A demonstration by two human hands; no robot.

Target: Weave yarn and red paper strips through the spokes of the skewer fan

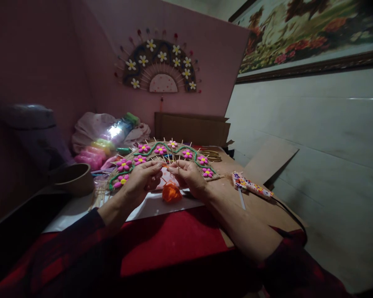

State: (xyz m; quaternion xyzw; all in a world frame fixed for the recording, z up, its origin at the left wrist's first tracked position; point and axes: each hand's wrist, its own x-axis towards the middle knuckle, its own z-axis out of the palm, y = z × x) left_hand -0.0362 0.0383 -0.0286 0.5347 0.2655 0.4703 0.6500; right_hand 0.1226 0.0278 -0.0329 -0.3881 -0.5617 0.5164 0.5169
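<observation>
A half-round fan-shaped craft piece of woven straw-coloured fibre [174,151], set with pink clay flowers and a wavy green cord and ribbed with thin wooden sticks, was laid flat on the red-covered worktop [174,236], partly on a white sheet [149,209]. The left hand [141,178] was placed on the fan's lower left part and the right hand [188,176] on its lower right. The fingertips of both were brought together over the fan's middle, where the sticks converge. Both hands were seen curled and pinched shut. Whether a stick or an orange strand was nipped between the fingers could not be told. A small orange ball of yarn-like material [171,193] was seen just in front of the fan, between the wrists.

The fan was judged light and fairly stiff across its ribs, yet fragile. The stick ends are thin and pointed, and the flowers would likely be knocked off if pressed. It would best be held by the bare woven rim or at the hub, not by the ornaments. The orange ball was judged soft and liable to roll.

To the fan's right a flower-patterned stick-shaped tool [251,186] was laid, to its left a round brown bowl [73,178], and behind it a brown cardboard box [192,128].
</observation>
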